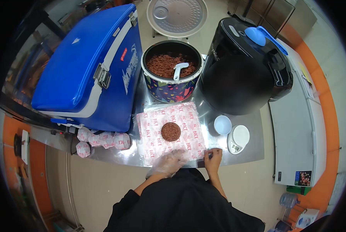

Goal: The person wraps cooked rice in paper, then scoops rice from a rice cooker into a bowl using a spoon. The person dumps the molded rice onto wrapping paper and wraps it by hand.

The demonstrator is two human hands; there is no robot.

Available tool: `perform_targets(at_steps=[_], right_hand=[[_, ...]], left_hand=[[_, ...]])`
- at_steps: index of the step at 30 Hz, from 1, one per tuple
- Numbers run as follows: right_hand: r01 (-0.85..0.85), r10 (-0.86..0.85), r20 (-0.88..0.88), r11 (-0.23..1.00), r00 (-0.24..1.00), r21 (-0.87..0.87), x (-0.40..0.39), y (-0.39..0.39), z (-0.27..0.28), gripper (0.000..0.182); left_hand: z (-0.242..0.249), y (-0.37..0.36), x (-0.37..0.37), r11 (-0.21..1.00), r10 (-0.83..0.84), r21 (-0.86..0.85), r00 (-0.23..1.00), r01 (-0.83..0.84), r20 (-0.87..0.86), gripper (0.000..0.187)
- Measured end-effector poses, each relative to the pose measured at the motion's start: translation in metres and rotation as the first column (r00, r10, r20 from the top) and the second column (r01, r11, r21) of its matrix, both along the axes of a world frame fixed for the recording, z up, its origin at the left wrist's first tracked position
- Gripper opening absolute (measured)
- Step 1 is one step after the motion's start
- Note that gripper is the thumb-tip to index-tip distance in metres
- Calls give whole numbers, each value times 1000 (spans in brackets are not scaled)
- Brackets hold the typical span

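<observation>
A round, flat patty of brown-red rice (pixel 170 132) sits near the middle of a stack of white wrapping paper (pixel 149 123) printed with red lettering. My left hand (pixel 170 161), in a clear plastic glove, rests over the paper's near edge, just below the patty. Its fingers are blurred by the crinkled plastic. At the near right corner of the paper, my bare right hand (pixel 213 157) has its fingers curled and pinched on that corner. Behind the stack, a flower-patterned pot (pixel 169 91) holds more brown-red rice (pixel 163 65) with a white scoop (pixel 179 70) in it.
Several paper-wrapped balls (pixel 121 141) lie left, beside a large blue cooler (pixel 107 77). To the right are a light blue cup (pixel 222 125) and a white scale (pixel 239 138). A black cooker (pixel 242 58) bears a blue ladle (pixel 255 35). A round metal lid (pixel 180 21) is behind the pot.
</observation>
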State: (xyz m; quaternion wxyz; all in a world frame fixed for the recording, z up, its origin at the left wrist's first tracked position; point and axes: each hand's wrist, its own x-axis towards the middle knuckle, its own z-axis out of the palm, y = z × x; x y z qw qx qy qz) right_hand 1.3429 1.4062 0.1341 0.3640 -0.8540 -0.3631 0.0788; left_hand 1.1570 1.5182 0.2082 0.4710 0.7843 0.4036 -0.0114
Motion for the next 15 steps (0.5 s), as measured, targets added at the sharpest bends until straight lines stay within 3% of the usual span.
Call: perform_targets(at_steps=[1,5,7,8,9,10,11,13,15], right_hand=[[-13,14,84,1000,996,-11,1,2,3,20],[-16,28,140,997,990,-81,9,6,4,20],[-18,8,-184,998,983,-53,14,12,7,21],[-28,18,-184,998,983,-49,16,13,9,21],[18,1,-526,999,851,31,15,19,29,22],[89,15,-797,992,603,86,15,24,41,23],[82,22,-798,993,602,89,15,29,41,23],[107,156,-832,963,533,248,17,36,42,21],[126,168,-849,956,501,263,24,40,36,18]], left_hand=[[1,-1,2,984,-83,152,995,92,-62,47],[-15,-9,12,970,-123,200,988,139,-92,50],[3,-9,12,963,-131,224,987,149,-96,48],[-1,-9,9,964,-121,227,988,140,-97,48],[-9,-12,5,953,-87,287,996,92,-32,43],[-8,-11,1,938,-58,345,998,42,35,39],[-7,-8,-4,937,-51,347,998,36,34,39],[7,1,-19,904,214,411,959,-122,-187,33],[-9,20,-44,850,447,394,875,-351,-185,20]])
